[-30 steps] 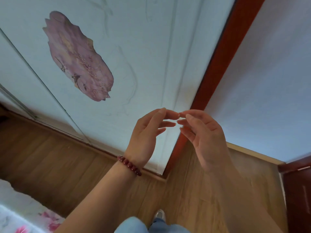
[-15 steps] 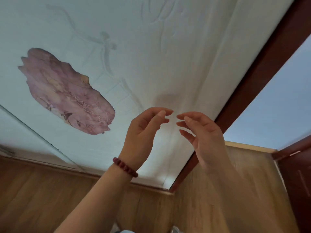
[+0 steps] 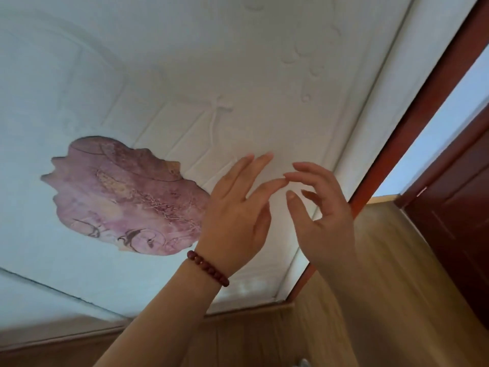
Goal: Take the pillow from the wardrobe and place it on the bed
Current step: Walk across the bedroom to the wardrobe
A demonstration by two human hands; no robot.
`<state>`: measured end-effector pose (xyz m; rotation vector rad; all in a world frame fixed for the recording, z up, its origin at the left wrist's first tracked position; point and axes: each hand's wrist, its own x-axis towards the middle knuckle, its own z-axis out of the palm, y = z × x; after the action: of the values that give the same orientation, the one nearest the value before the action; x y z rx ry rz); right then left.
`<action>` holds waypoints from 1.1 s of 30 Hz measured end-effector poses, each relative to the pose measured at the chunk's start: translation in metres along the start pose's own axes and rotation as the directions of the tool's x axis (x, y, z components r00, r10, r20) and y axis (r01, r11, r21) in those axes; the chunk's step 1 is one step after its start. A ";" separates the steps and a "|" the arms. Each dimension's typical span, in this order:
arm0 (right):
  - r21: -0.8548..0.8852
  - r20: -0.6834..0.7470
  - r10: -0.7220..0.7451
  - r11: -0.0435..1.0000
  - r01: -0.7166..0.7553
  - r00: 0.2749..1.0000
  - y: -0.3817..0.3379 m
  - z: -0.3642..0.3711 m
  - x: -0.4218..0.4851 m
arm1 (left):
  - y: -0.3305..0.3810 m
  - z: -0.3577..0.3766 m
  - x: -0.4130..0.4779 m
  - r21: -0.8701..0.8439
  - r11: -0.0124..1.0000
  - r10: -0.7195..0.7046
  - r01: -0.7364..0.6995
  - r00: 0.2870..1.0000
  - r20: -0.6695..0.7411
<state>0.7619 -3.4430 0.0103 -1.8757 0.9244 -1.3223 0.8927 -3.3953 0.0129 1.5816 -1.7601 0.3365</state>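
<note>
Your left hand [image 3: 235,215] and right hand [image 3: 322,221] are loose and hold nothing, up near the white wardrobe door [image 3: 238,75]. The pillow is not in sight; it is likely behind that shut door. It should be soft and light, so hug its sides. Mind the red frame [image 3: 412,115] on your right.

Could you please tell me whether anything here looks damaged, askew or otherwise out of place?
Nothing stands out. The purple patch on the white wardrobe door looks like printed decoration, not damage. The left hand and right hand are raised before it, holding nothing; no pillow is in view.
</note>
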 end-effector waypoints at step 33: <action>-0.340 0.167 0.015 0.939 0.043 0.986 0.009 0.064 0.001 | -0.053 0.011 -0.014 0.558 0.828 -0.100 0.045 0.993 0.068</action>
<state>0.8221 -3.4414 -0.0143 -2.2221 1.1087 -1.0398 0.9381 -3.4024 -0.0181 2.0946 -1.7579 0.8100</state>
